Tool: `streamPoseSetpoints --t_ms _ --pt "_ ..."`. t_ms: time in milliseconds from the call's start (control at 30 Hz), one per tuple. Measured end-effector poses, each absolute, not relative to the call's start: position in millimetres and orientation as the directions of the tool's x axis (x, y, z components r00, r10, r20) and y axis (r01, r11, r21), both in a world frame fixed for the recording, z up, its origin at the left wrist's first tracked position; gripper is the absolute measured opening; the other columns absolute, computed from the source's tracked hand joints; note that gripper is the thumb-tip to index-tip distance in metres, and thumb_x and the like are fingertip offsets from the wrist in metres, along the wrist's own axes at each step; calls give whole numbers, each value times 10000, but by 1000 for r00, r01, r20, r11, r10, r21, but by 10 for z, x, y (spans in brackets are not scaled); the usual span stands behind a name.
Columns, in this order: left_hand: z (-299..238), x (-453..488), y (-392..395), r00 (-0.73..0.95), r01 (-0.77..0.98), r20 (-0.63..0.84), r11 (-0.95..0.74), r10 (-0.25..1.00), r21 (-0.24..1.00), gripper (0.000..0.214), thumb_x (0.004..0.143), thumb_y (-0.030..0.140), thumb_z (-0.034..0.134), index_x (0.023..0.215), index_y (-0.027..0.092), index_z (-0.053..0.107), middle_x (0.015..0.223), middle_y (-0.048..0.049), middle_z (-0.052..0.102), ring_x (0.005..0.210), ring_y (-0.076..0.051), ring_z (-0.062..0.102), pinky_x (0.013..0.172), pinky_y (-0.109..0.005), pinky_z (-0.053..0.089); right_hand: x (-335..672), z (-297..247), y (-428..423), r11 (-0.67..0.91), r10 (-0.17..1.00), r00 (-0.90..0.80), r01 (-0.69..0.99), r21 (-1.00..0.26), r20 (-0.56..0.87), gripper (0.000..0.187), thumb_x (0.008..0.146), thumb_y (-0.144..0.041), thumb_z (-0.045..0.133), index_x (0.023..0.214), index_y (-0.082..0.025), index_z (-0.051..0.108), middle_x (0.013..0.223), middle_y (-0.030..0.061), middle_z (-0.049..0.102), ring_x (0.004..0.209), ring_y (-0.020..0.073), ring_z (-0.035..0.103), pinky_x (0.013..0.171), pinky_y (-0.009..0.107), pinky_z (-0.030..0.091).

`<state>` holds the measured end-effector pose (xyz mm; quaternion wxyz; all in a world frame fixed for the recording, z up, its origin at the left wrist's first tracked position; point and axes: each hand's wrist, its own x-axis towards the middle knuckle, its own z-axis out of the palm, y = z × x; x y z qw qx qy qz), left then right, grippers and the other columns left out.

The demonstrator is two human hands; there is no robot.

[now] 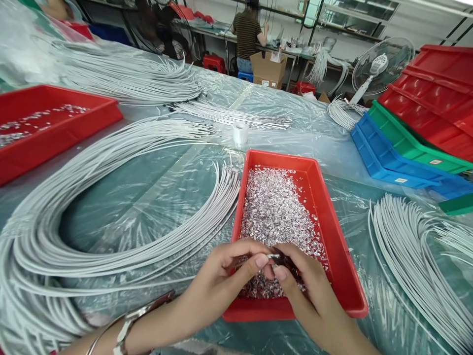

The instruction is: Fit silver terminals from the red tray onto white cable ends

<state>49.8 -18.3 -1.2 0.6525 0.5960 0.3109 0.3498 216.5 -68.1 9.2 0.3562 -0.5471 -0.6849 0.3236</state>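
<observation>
The tiny metal piece (274, 256) is pinched between your two hands, just above the near end of the red tray (334, 231) full of shiny bits (275, 212). Your left hand (221, 281) has its thumb and first finger closed on it. Your right hand (308, 291) is curled shut around the other side. It looks like you are fitting or checking one small part. Next you need a slow, steady push, so it does not slip. The white wires (111, 227) lie beside the tray, on your left.
</observation>
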Motion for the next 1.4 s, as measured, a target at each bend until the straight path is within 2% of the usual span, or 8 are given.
streamPoseSetpoints --t_ms 233,367,567,800,1000,1100,1233,1400 --pt "-23 465 -204 544 42 153 -209 825 977 166 917 159 524 809 190 646 757 14 663 695 -105 590 667 -197 448 2186 97 -702 202 976 -169 506 -839 134 199 961 -347 412 1062 -265 562 917 36 703 829 191 667 679 274 516" --pt "-69 450 -231 568 99 209 -318 796 943 156 919 129 512 837 189 630 763 8 651 682 -112 568 656 -222 434 2183 112 -717 196 975 -191 478 -856 116 189 960 -348 420 1058 -273 563 831 14 692 766 177 662 630 256 508" --pt "-104 466 -221 548 58 399 -509 735 859 156 910 61 489 892 169 600 793 -5 630 705 -115 541 663 -238 436 2161 153 -711 132 979 -197 428 -894 50 175 953 -288 406 1055 -253 544 768 -1 652 690 165 637 597 257 487" --pt "-61 449 -225 522 30 488 -588 699 809 140 895 52 490 911 147 591 774 -17 628 679 -114 537 629 -233 439 2137 170 -726 109 971 -236 285 -952 41 160 927 -249 455 1065 -253 536 845 -9 649 725 128 617 657 218 486" --pt "-66 418 -180 437 9 431 -483 790 876 168 922 101 464 865 187 596 633 42 585 549 -69 544 535 -154 437 2178 49 -630 -72 986 -114 362 -929 -121 210 953 -383 426 1033 -243 559 827 19 623 862 177 605 733 277 475" --pt "-68 442 -164 431 43 334 -389 838 920 167 936 160 469 850 193 609 579 56 534 506 -63 494 492 -142 404 2246 36 -595 -90 991 -63 335 -938 -117 207 921 -410 492 1014 -238 561 788 3 581 727 151 568 631 260 466" --pt "-81 491 -147 514 120 180 -278 839 953 223 935 255 476 793 166 623 569 41 488 489 -80 392 438 -183 315 2321 112 -639 78 997 -23 298 -951 74 219 839 -280 636 1038 -274 546 783 -41 598 545 83 485 491 193 416" --pt "-90 506 -138 625 204 67 -246 777 948 266 937 286 461 789 144 630 605 23 508 523 -92 370 465 -214 281 2378 145 -632 259 966 -143 503 -825 216 210 833 -170 633 1019 -262 597 847 -35 695 650 92 616 597 199 466"
